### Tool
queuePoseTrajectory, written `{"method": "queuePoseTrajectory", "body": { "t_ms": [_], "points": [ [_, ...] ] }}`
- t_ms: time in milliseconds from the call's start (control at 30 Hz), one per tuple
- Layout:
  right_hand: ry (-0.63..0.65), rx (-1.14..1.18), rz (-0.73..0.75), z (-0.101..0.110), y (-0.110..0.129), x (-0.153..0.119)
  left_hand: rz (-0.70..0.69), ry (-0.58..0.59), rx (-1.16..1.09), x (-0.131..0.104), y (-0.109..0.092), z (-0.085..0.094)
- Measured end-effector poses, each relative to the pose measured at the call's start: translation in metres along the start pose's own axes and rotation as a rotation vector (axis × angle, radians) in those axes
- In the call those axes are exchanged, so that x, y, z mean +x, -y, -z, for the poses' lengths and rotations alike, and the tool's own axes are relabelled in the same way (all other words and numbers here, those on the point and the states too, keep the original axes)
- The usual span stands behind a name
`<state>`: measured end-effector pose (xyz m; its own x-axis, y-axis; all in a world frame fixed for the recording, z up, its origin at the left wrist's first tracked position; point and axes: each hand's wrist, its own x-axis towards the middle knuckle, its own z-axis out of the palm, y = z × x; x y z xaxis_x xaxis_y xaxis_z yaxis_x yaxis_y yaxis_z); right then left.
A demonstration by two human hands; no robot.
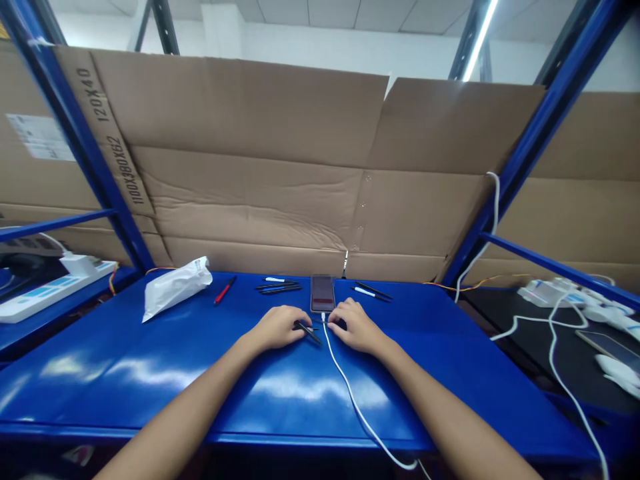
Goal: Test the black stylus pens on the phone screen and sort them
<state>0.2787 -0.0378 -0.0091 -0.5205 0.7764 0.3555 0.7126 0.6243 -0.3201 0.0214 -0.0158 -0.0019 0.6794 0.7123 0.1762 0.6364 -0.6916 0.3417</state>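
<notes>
My left hand [284, 327] is closed around a black pen [311, 334], whose end points down and to the right. My right hand [356, 325] is curled beside the white cable [336, 360], thumb and fingers drawn together. A thin dark piece shows at its fingertips, too small to name. Just beyond both hands lies a phone [323, 293], with the cable plugged into its near end. Several black pens [281, 289] and a white one [275, 280] lie left of the phone. Right of it are another white pen [365, 291] and a black pen [375, 289].
On the blue table [150, 393], a red pen [225, 291] lies beside a white plastic bag [176, 288]. Cardboard [260, 167] walls the back between blue posts. A power strip [55, 287] stands at left; cables and adapters [570, 297] lie on the black surface at right.
</notes>
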Motion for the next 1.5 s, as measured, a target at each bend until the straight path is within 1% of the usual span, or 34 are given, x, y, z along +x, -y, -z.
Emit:
{"method": "queuePoseTrajectory", "body": {
  "t_ms": [367, 533, 667, 833, 900, 933, 1067, 1133, 1200, 1300, 1433, 1500],
  "points": [
    [-0.006, 0.039, 0.007, 0.0, -0.001, -0.001, -0.011, -0.015, -0.042, 0.002, 0.001, -0.007],
    [-0.05, 0.138, 0.054, 0.007, 0.008, -0.001, -0.011, -0.054, -0.1, 0.003, -0.003, -0.006],
    [-0.079, 0.273, 0.089, 0.008, 0.016, -0.001, -0.006, -0.116, -0.261, 0.005, -0.01, -0.008],
    [-0.169, 0.438, 0.004, 0.005, 0.018, 0.001, 0.057, -0.16, -0.554, 0.009, -0.019, -0.01],
    [-0.186, 0.537, -0.039, 0.002, 0.017, 0.002, 0.087, -0.179, -0.624, 0.011, -0.022, -0.009],
    [-0.184, 0.622, -0.067, 0.0, 0.017, 0.004, 0.097, -0.192, -0.652, 0.011, -0.024, -0.008],
    [-0.105, 1.047, -0.219, -0.009, 0.014, 0.008, 0.109, -0.235, -0.745, 0.013, -0.029, -0.006],
    [-0.079, 1.143, -0.262, -0.011, 0.013, 0.009, 0.104, -0.238, -0.786, 0.014, -0.03, -0.007],
    [-0.088, 1.166, -0.275, -0.012, 0.012, 0.009, 0.107, -0.236, -0.808, 0.014, -0.03, -0.008],
    [-0.114, 1.136, -0.274, -0.011, 0.014, 0.009, 0.131, -0.24, -0.791, 0.015, -0.03, -0.008],
    [-0.12, 1.053, -0.256, -0.008, 0.015, 0.008, 0.144, -0.237, -0.767, 0.015, -0.028, -0.009],
    [-0.133, 0.966, -0.246, -0.007, 0.013, 0.009, 0.146, -0.231, -0.753, 0.014, -0.026, -0.011]
  ]
}}
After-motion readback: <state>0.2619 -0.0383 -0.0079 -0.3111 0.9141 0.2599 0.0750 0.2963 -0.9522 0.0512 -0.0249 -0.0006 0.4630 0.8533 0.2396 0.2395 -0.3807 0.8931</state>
